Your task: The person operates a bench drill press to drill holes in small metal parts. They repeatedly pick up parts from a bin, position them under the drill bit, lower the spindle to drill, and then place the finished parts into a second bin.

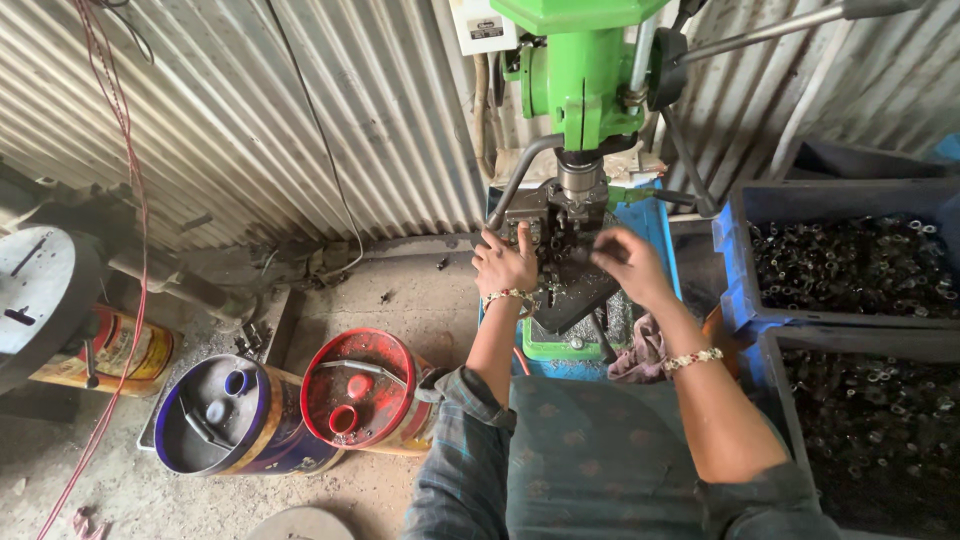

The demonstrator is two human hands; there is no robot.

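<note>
At far left of the frame a round grey disc (35, 290) is seen, with a yellow can (120, 350) lying beside it and red wire (125, 170) hanging over the ribbed corrugated wall (300, 110). Lower centre-left, two paint cans are stood touching on the dusty floor: one with a blue lid (212, 412), one with a red lid (358, 388).

At centre, the left hand (505, 265) is laid flat, fingers apart, against the left edge of the dark metal clamp (562, 275) on the drill table; nothing is clearly gripped. The green drill press (585, 75), smooth painted metal, is raised above, and its chuck (580, 180) appears clear of the work. The right hand (630, 262) is reached over the clamp, fingers bent together at a small part; whether it is pinched cannot be told, motion blur. Judged stage: a piece is being set or swapped, drilling not running.

Below, a pink rag (640, 355) is crumpled. At right, two blue crates (735, 270) are filled with small dark metal rings (850, 265), many still loose.
</note>
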